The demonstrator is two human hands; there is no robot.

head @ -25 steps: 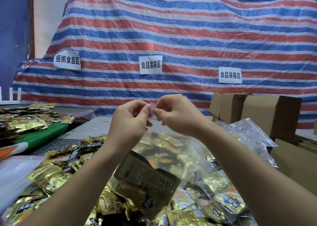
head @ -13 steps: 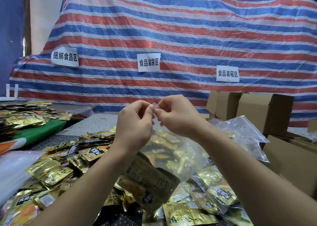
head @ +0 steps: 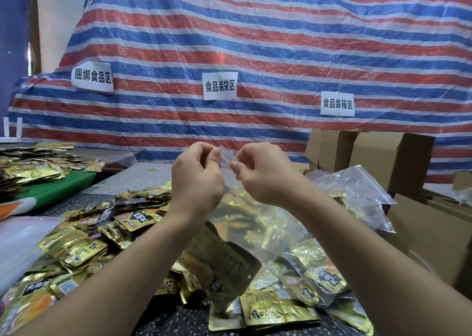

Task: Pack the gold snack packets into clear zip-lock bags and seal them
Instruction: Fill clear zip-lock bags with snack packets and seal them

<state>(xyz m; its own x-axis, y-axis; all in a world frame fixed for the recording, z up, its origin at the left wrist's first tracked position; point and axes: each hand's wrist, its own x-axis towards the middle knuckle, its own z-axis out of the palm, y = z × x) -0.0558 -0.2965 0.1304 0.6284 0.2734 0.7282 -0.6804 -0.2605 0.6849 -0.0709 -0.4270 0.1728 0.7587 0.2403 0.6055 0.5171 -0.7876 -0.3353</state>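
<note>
Gold snack packets lie heaped under my arms, below the striped tarp with its sign "食品装袋区". My left hand and right hand are raised, each pinching the top strip of a clear zip-lock bag with gold packets inside.

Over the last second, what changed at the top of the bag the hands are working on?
The left hand and right hand have drawn slightly apart along the zip strip of the clear bag; a second ago their fingertips nearly met. Both still pinch the strip, and the bag still hangs with a gold packet inside. The loose packets are unmoved.
</note>
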